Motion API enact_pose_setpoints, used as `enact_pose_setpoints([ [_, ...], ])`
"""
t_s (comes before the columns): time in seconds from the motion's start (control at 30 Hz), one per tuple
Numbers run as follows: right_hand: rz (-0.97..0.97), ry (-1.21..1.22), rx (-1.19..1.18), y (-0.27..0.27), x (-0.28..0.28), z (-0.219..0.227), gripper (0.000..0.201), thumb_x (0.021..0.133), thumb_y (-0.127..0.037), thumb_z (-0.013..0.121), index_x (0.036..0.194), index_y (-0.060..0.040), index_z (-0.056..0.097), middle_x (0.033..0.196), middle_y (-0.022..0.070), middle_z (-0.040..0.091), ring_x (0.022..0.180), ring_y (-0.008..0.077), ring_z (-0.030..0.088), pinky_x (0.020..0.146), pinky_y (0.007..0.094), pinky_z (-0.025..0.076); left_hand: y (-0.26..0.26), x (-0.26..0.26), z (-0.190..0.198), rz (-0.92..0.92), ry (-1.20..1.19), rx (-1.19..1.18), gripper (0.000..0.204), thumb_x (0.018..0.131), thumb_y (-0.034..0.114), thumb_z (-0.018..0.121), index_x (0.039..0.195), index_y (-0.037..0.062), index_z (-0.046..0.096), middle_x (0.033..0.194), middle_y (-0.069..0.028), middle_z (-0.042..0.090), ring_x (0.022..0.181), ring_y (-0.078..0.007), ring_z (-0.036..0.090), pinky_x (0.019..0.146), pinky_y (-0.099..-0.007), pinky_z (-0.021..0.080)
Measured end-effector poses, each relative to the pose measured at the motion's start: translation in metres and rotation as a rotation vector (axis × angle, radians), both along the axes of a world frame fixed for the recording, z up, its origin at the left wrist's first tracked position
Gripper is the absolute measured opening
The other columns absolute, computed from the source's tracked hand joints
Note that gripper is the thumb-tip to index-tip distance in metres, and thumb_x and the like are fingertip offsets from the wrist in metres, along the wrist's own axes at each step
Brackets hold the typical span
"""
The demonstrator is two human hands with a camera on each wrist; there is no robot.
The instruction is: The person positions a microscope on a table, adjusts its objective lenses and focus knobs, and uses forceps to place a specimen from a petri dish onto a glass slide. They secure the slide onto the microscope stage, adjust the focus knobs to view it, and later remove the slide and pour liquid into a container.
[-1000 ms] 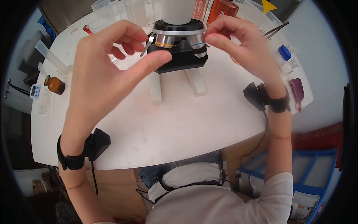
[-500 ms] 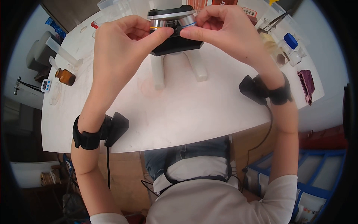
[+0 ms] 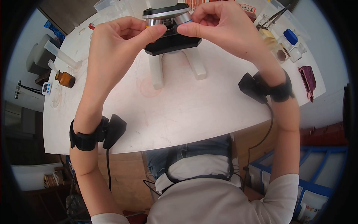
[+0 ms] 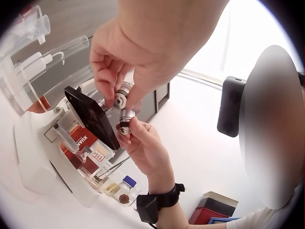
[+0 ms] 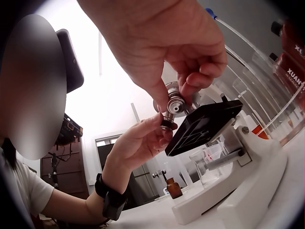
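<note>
A microscope with a pale base (image 3: 158, 74) stands at the table's far side, its black stage (image 3: 171, 45) below the revolving nosepiece (image 3: 166, 13). My left hand (image 3: 112, 59) pinches the objective lens with the yellow ring (image 3: 154, 22), thumb in front and curled fingers behind. Opposite it, my right hand (image 3: 231, 35) grips the blue-ringed objective lens (image 3: 183, 18) between thumb and fingers. From the left wrist view, that metal lens (image 4: 127, 115) points down between the right fingertips. The right wrist view shows another objective lens (image 5: 176, 106) facing out between the two hands, over the stage.
At the right are a blue-capped bottle (image 3: 290, 37), tweezers (image 3: 279, 15) in a glass and a purple cloth (image 3: 307, 80). An amber bottle (image 3: 66, 79), a timer (image 3: 46, 88) and a measuring cylinder (image 3: 61, 54) stand left. Red boxes (image 4: 80, 143) stand behind the microscope.
Both hands have closed in on the nosepiece. The left thumb and fingers, spread apart before, now pinch an objective lens; the right hand has moved inward onto the other. The head view has shifted slightly.
</note>
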State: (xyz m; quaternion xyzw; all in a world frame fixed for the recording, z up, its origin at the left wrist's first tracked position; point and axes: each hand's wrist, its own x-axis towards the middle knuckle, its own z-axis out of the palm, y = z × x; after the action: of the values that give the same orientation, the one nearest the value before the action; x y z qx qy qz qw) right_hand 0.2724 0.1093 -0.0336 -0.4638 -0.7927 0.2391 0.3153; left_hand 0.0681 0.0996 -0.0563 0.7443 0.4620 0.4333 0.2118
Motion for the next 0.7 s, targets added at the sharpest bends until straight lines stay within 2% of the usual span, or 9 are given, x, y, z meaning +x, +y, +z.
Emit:
enact_pose_setpoints([
  [0.03,0.001,0.000,0.000,0.000,0.000,0.000,0.032,0.074,-0.025,0.070,0.064,0.0024,0.058,0.052,0.0015,0.049,0.048,0.0063,0.041,0.043,0.0217,0.031,0.000,-0.001,0.000,0.000,-0.004,-0.023,0.025,0.075,0.026,0.070,0.079,0.0021,0.065,0.068,-0.0037,0.062,0.061,-0.0062,0.051,0.059,-0.0176,0.037],
  [0.13,-0.007,-0.011,-0.015,0.001,0.000,-0.001,0.031,0.074,-0.025,0.070,0.064,0.0019,0.057,0.053,0.0021,0.050,0.049,0.0063,0.042,0.044,0.0215,0.032,0.001,-0.002,-0.001,-0.018,0.000,-0.035,0.026,0.077,0.028,0.068,0.082,0.0023,0.064,0.070,-0.0036,0.063,0.062,-0.0059,0.051,0.059,-0.0184,0.036],
  [0.23,0.060,-0.012,0.057,0.007,0.006,-0.007,0.028,0.076,-0.024,0.068,0.069,0.0020,0.061,0.057,0.0035,0.054,0.052,0.0066,0.046,0.047,0.0206,0.034,0.002,-0.004,0.002,-0.096,0.007,-0.098,0.034,0.077,0.031,0.067,0.087,-0.0024,0.065,0.074,-0.0072,0.065,0.067,-0.0080,0.057,0.060,-0.0188,0.042],
  [0.3,0.115,0.073,-0.024,0.006,0.010,-0.006,0.024,0.078,-0.022,0.066,0.077,0.0018,0.065,0.064,0.0051,0.059,0.056,0.0074,0.050,0.050,0.0199,0.037,0.004,-0.009,0.001,-0.122,-0.004,-0.120,0.036,0.078,0.031,0.065,0.091,-0.0019,0.065,0.076,-0.0069,0.065,0.069,-0.0076,0.056,0.061,-0.0187,0.041],
  [0.43,0.137,0.074,-0.060,0.009,0.012,-0.005,0.023,0.080,-0.021,0.064,0.083,0.0016,0.067,0.068,0.0060,0.062,0.058,0.0081,0.052,0.051,0.0196,0.039,0.006,-0.017,0.007,-0.190,0.018,-0.185,0.038,0.081,0.033,0.061,0.100,-0.0006,0.063,0.080,-0.0056,0.066,0.073,-0.0072,0.055,0.062,-0.0188,0.039],
  [0.5,0.099,0.008,-0.056,0.007,0.010,-0.001,0.024,0.080,-0.022,0.064,0.083,0.0014,0.067,0.068,0.0062,0.062,0.058,0.0082,0.052,0.051,0.0196,0.039,0.006,-0.016,0.011,-0.189,0.033,-0.195,0.038,0.081,0.033,0.061,0.099,-0.0006,0.064,0.080,-0.0055,0.066,0.073,-0.0072,0.055,0.062,-0.0187,0.039],
  [0.7,0.090,0.007,-0.035,0.007,0.008,0.000,0.025,0.079,-0.024,0.065,0.080,0.0015,0.066,0.065,0.0053,0.061,0.056,0.0077,0.051,0.050,0.0198,0.038,0.008,-0.013,0.012,-0.156,0.075,-0.177,0.036,0.080,0.033,0.063,0.097,0.0001,0.065,0.078,-0.0052,0.065,0.070,-0.0076,0.055,0.060,-0.0186,0.038],
])
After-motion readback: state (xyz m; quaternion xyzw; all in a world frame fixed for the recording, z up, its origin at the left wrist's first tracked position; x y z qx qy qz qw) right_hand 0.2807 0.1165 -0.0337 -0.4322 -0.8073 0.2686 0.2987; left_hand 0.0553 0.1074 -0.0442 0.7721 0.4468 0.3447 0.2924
